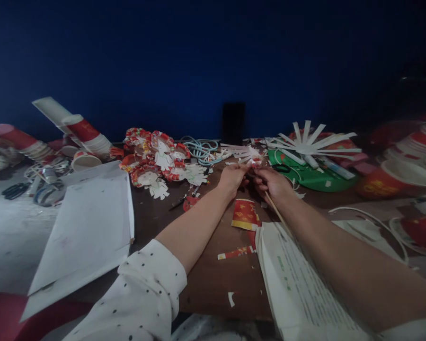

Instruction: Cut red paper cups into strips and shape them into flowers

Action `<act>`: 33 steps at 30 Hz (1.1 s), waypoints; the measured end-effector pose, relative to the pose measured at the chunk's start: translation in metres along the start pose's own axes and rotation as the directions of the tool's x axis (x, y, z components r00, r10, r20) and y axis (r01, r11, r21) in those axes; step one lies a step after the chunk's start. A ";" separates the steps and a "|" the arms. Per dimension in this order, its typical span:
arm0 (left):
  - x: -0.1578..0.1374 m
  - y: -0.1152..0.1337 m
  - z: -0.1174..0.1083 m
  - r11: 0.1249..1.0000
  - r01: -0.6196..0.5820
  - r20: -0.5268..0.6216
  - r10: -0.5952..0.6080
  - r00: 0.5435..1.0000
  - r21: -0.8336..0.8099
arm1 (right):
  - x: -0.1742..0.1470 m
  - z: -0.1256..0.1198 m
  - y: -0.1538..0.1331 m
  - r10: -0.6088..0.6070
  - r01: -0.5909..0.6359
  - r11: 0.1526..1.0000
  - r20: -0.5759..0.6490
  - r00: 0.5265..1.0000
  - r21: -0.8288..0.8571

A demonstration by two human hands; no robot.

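My left hand (233,179) is closed, fingertips pinching a red-and-white paper piece (256,162) with thin white strips fanning out to its left. It looks like a cut paper cup. Close beside it, my right hand (272,183) is also closed; a thin wooden stick (277,208) runs from its grip back under the forearm. The fingertips of both hands meet at the paper piece, and exactly how the stick touches it is hidden. Just below the hands lies a red paper scrap (244,213) with a yellow edge.
Several red-and-white paper crafts (159,156) are heaped left of centre. On the right, a cup cut into strips (307,148) rests over a green sheet (326,182). Stacked paper cups (87,132) lean at left, near white sheets (88,227). A printed paper bag (294,279) lies at front right.
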State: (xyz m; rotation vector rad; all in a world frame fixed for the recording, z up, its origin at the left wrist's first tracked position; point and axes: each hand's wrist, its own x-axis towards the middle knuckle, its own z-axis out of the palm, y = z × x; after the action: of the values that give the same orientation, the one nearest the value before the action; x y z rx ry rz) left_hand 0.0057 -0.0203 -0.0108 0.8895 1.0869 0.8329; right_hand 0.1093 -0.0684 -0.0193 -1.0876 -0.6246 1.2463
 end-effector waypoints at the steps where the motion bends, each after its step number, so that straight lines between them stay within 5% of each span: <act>1: 0.000 0.001 0.000 1.000 0.012 -0.008 -0.012 1.000 0.001 | 0.000 0.000 0.000 -0.016 0.016 1.000 0.001 1.000 -0.014; 7: -0.003 0.004 -0.003 0.998 0.063 0.019 -0.063 0.998 0.001 | -0.003 0.001 0.003 -0.097 0.089 0.985 -0.047 0.994 -0.150; 13: 0.005 -0.003 -0.001 1.000 -0.007 0.014 0.007 1.000 -0.010 | -0.007 0.004 0.008 -0.162 0.133 0.936 -0.064 0.985 -0.324; 25: -0.002 0.001 0.001 0.991 -0.022 -0.051 0.016 0.999 -0.134 | -0.005 0.006 0.007 -0.068 0.065 0.989 -0.017 0.998 -0.132; 33: 0.005 -0.008 0.002 0.977 -0.058 -0.038 0.051 0.998 -0.205 | -0.003 0.005 0.004 0.096 -0.105 0.991 0.097 0.991 0.088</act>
State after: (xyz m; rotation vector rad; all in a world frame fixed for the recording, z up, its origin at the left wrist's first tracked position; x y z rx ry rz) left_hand 0.0095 -0.0196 -0.0190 0.7361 0.9879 0.9896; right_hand 0.1026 -0.0698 -0.0203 -0.9980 -0.5820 1.4060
